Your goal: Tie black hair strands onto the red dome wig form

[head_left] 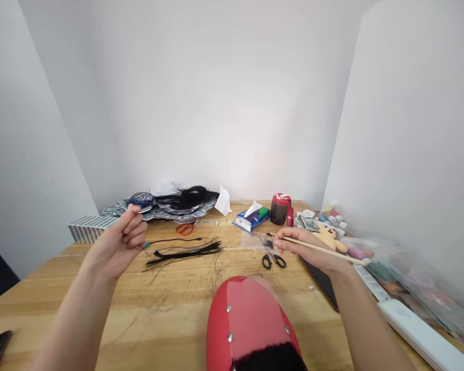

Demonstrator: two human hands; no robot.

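My left hand (pixel 129 232) is raised over the left side of the table, thumb and forefinger pinched together and the other fingers curled. Whatever it pinches, if anything, is too fine to make out. My right hand (pixel 303 245) grips a thin pale wooden stick (pixel 328 251), whose rear end points back over the wrist. Below and between the hands stands a red dome-shaped head form (pixel 216 322). A paler sheer panel (pixel 251 309) is fixed over it with silver pins, and dense black hair (pixel 270 359) covers its near part.
Loose black hair strands (pixel 183 253) lie mid-table. Black-handled scissors (pixel 272 260) rest near my right hand; red-handled scissors (pixel 184 229) lie farther back. A tissue pack (pixel 253 219) and red-lidded jar (pixel 280 210) stand behind. Plastic bags (pixel 413 283) and a white power strip (pixel 421 330) line the right.
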